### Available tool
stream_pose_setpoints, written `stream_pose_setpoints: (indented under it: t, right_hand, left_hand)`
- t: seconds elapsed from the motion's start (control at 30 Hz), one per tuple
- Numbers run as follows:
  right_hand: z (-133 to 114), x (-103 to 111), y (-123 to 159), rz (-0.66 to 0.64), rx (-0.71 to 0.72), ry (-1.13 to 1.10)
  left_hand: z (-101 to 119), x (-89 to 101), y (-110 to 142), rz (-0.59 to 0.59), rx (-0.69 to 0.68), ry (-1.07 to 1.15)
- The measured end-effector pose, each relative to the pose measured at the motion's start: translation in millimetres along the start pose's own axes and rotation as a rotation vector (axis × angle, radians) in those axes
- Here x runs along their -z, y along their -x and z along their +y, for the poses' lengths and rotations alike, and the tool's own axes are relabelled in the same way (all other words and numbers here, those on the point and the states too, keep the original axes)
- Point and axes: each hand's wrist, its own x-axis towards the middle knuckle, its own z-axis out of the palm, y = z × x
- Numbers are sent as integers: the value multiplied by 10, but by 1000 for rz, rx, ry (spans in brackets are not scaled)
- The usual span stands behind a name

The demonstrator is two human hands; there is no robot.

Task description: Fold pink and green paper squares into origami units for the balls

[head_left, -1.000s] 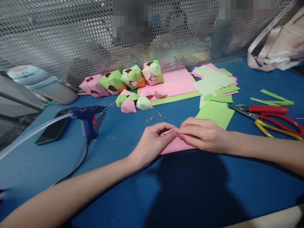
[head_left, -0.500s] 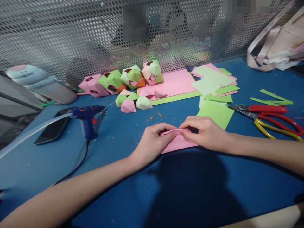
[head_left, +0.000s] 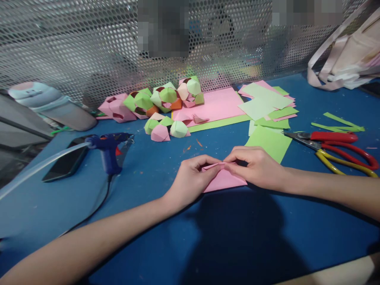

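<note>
A piece of pink paper (head_left: 228,181) is between the person's two hands, just over the blue table (head_left: 166,253). Its far edge is pinched by the fingers, and its flat part shows below the thumbs. The left hand (head_left: 190,178) pinches the paper with its thumb on the near side and its pointing finger at the far edge. The right hand (head_left: 257,168) pinches it the same way, and the two thumbs almost meet in the middle. The fingertips behind the paper are hidden.

It looks like the step now is making a fold along that far edge. The next move seems to call for both pinches to be firm and even, so the fold is pressed flat and doesn't slip crooked.

Just past the right fingers lies a bright green sheet (head_left: 268,144), with a messy paper pile (head_left: 264,101) behind it. Beyond the left fingers sit little folded paper cups (head_left: 160,133) and a row of paper balls (head_left: 168,95). Well to the left of the fingers is a blue glue gun (head_left: 109,152).
</note>
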Motion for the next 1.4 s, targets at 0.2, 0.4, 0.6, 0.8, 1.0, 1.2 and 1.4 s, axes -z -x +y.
stream_pose_setpoints:
  t: [0.2,0.4,0.6,0.8,1.0,1.2,1.4]
  right_hand:
    - [15,12,-2,-12,-64,-105]
    - [8,16,10,12,-122,-148]
    - [31,32,26,28,-36,-112]
    - [45,83,8,11,30,-94]
    - [63,83,14,-14,190,-6]
    - [17,97,-3,-11,182,8]
    - [7,137,-29,-19,145,60]
  left_hand:
    - [-16,0,-2,2,5,-1]
    - [-2,4,-12,-4,25,34]
    - [24,65,-6,-95,6,-42]
    - [20,154,-53,-199,-36,-52]
    - [75,139,-77,-182,-87,-134]
    - [55,113,-10,-90,-218,-186]
    - [60,103,-19,-52,-144,-177]
